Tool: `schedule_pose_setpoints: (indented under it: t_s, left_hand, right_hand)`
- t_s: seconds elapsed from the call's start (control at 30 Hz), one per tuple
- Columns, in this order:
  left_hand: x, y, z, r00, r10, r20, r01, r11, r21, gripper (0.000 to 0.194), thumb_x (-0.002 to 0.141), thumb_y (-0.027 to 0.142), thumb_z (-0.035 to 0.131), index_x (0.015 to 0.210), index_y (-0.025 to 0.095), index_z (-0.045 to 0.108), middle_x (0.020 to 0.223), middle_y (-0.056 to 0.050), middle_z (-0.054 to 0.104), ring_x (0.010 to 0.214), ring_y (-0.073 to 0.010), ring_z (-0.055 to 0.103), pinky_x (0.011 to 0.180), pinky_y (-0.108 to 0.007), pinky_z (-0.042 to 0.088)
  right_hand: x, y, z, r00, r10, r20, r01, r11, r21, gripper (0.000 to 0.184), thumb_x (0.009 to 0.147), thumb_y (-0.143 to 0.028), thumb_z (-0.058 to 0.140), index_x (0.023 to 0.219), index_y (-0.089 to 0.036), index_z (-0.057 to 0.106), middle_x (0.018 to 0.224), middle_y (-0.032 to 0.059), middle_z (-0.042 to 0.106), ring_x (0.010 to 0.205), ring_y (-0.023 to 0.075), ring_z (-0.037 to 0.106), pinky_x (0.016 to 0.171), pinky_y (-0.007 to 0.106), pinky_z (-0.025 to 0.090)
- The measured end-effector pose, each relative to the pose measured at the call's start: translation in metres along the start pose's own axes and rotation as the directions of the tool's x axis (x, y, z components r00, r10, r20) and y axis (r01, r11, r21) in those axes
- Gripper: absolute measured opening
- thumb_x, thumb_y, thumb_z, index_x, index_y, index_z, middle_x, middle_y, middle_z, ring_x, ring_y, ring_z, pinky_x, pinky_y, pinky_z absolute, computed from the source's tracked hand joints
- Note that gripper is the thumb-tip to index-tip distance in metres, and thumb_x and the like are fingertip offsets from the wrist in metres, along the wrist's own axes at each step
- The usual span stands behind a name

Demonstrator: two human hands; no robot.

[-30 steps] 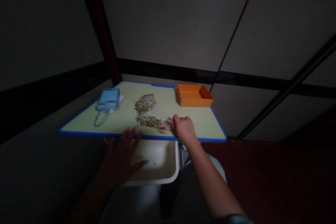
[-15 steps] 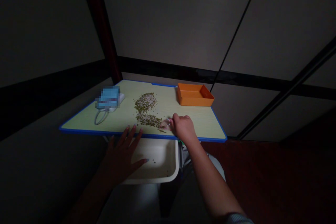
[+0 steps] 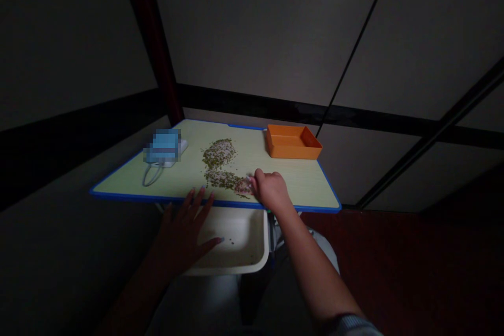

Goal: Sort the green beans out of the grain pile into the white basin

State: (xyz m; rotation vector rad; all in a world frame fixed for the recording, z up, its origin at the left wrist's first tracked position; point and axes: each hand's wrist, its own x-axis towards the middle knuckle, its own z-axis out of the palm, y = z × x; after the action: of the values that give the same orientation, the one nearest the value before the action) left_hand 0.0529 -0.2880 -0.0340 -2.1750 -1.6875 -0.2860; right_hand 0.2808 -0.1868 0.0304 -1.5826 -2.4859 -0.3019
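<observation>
A small pale green table (image 3: 299,181) with a blue rim carries a spread of small green and pale grains (image 3: 220,165). My right hand (image 3: 270,190) rests on the table at the near right end of the grains, fingers curled together and touching them. My left hand (image 3: 183,233) lies below the table's front edge with fingers spread, holding the left rim of a white tray (image 3: 252,252). A few grains lie inside the tray.
An orange box (image 3: 292,142) stands at the table's far right corner. A blurred blue and white object (image 3: 163,148) with a cord loop lies at the far left. Dark wall panels surround the table; a dark red post (image 3: 151,42) rises behind.
My right hand has slid a little to the left into the near end of the grains. My left hand and the white tray have stayed where they were.
</observation>
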Motion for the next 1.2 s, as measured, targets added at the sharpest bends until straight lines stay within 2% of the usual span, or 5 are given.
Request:
schedule_pose_setpoints:
  t_s: [0.37,0.57,1.2]
  left_hand:
    - [0.0,-0.0015,0.0038,1.0,0.001,-0.031,-0.002,0.999,-0.051,0.091,0.078,0.072,0.042,0.151,0.023,0.016,0.156,-0.014,0.026,0.143,-0.0356,0.024,0.108,-0.065,0.02]
    - [-0.0014,-0.0015,0.0052,0.999,0.014,-0.049,-0.014,1.0,-0.004,0.087,0.081,0.067,0.04,0.15,0.019,0.02,0.156,-0.014,0.024,0.144,-0.0349,0.02,0.11,-0.064,0.017]
    - [0.0005,0.001,-0.0019,0.999,-0.018,0.048,0.018,1.0,0.004,0.085,0.079,0.064,0.045,0.149,0.02,0.023,0.157,-0.013,0.019,0.145,-0.0338,0.019,0.11,-0.063,0.018]
  right_hand:
    - [-0.0036,-0.0027,-0.0019,0.998,-0.019,-0.058,0.017,0.999,-0.032,0.031,0.098,-0.035,0.03,0.101,-0.02,0.058,0.086,0.0092,0.07,0.084,0.0233,0.063,0.071,0.033,0.037]
    - [-0.0048,-0.0027,-0.0017,0.994,-0.05,-0.094,0.051,0.999,0.002,0.032,0.098,-0.035,0.032,0.098,-0.02,0.06,0.093,0.0089,0.068,0.092,0.0233,0.059,0.072,0.033,0.037]
    - [-0.0074,-0.0011,-0.0012,0.995,-0.06,-0.076,0.061,0.998,0.014,0.033,0.097,-0.037,0.032,0.095,-0.021,0.061,0.089,0.0073,0.069,0.085,0.0216,0.061,0.07,0.032,0.036]
